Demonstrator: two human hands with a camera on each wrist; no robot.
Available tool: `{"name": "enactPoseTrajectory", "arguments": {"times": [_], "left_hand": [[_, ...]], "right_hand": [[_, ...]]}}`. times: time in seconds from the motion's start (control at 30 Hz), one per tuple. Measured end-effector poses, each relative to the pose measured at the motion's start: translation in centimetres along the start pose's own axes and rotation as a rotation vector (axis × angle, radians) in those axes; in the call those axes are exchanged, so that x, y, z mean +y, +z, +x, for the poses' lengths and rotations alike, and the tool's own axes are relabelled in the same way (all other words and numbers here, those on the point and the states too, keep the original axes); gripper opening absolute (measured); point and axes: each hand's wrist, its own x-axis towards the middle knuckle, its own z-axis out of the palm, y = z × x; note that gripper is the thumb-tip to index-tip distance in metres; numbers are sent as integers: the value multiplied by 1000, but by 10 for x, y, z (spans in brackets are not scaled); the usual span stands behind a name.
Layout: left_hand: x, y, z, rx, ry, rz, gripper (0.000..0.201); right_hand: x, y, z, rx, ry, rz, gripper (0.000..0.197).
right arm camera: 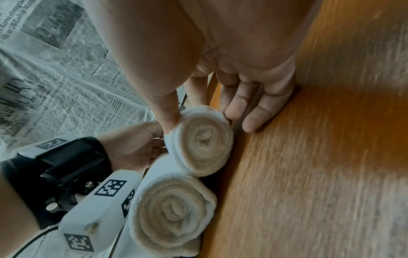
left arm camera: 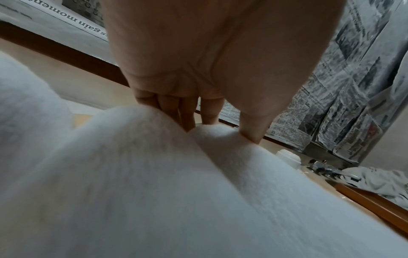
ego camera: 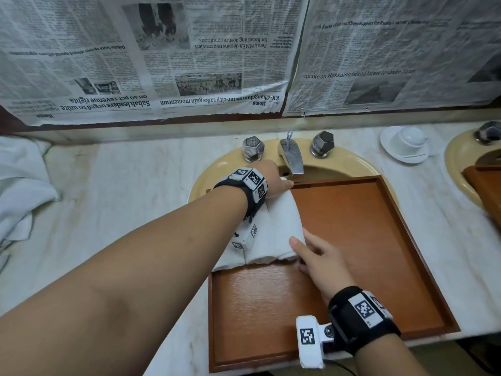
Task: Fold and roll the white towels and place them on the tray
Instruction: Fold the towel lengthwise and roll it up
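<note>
The head view showed three rolled towels (ego camera: 268,234) side by side at the tray's (ego camera: 366,240) left edge. Left hand (ego camera: 273,183) gripped the rightmost roll's far end; right hand (ego camera: 317,256) pinched its near end. Only the right wrist view showed the spiral roll ends (right arm camera: 205,141).

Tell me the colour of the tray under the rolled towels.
Reddish-brown wood grain; the wooden tray shows best in the head view.
</note>
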Motion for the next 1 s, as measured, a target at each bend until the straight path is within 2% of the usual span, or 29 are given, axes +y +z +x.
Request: {"name": "enactPoseTrajectory", "arguments": {"times": [0.37,0.47,0.57,0.6,0.7,0.73,0.8,1.0], "left_hand": [[4,-3,-7,-15,-7,10,63],[5,-4,-9,-20,-4,-13,67],[3,-5,-11,-34,-10,-78,73],[1,-6,-12,-36,-15,-112,73],[-4,-11,-24,-36,-21,-191,66],[-7,-13,-29,-21,-15,-211,61],[-14,-15,-43,39,-9,-262,49],[-39,-21,-98,233,-25,-504,49]], "right_hand": [[-3,-2,-3,-2,-49,-92,41],[-5,1,-4,-21,-57,-127,29],[-10,4,-7,-41,-62,-168,27],[-10,3,-8,-42,-55,-175,30],[-8,1,-9,-25,-55,-274,73],[-9,0,-10,-14,-49,-312,81],[-11,-2,-13,4,-48,-327,82],[-20,4,-27,51,-50,-400,79]]}}
